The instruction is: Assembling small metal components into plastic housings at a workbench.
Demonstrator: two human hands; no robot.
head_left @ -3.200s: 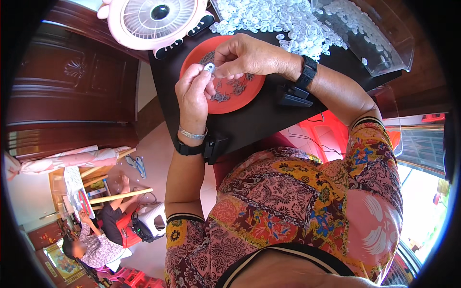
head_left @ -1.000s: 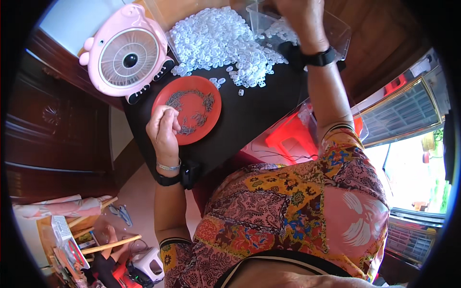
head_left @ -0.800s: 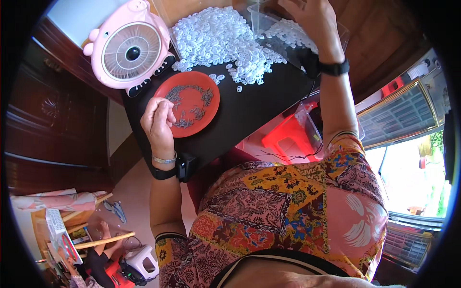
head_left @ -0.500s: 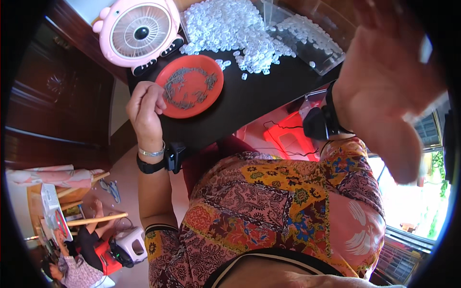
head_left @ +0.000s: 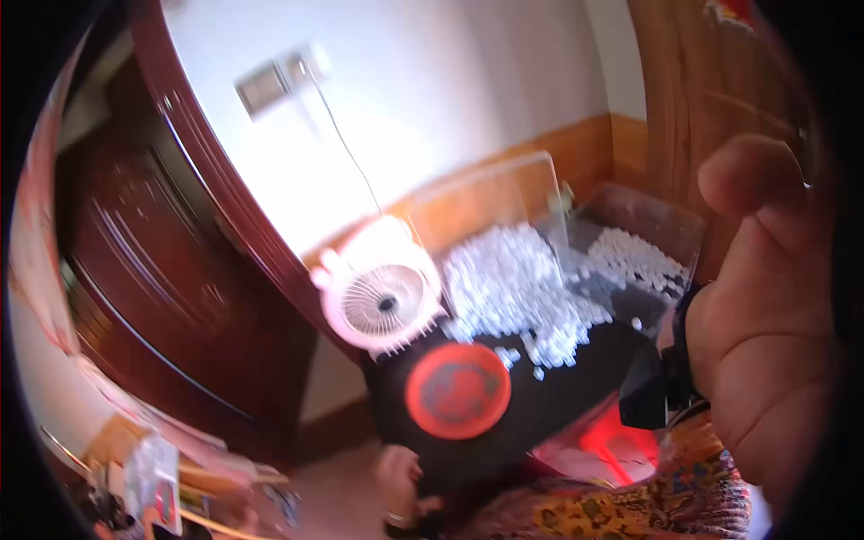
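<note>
My right hand [head_left: 765, 342] is large and close at the right side, palm showing, with one digit stretched upward. Its other fingers are lost in the dark rim, and I see nothing held in it. My left hand [head_left: 398, 477] is low in the view, just off the table's near left edge and below the plate, its fingers smeared by motion. A round red plate [head_left: 457, 425] on the dark table [head_left: 549, 396] carries a ring of small thin dark grey pieces. Behind it lies a heap of small white plastic pieces [head_left: 504, 279], some scattered toward the front.
A pink animal-shaped fan [head_left: 385, 301] stands behind the plate at left. A clear plastic bin [head_left: 688, 234] with more white pieces is at the back right. Under the table shows a red stool [head_left: 612, 445]. A dark wooden door [head_left: 162, 234] is at left; a cord [head_left: 346, 148] hangs down the wall.
The view has tilted up, bringing in the wall, and it is blurred. The left hand has come away from the plate's rim. The right hand remains raised close by, turned differently.
</note>
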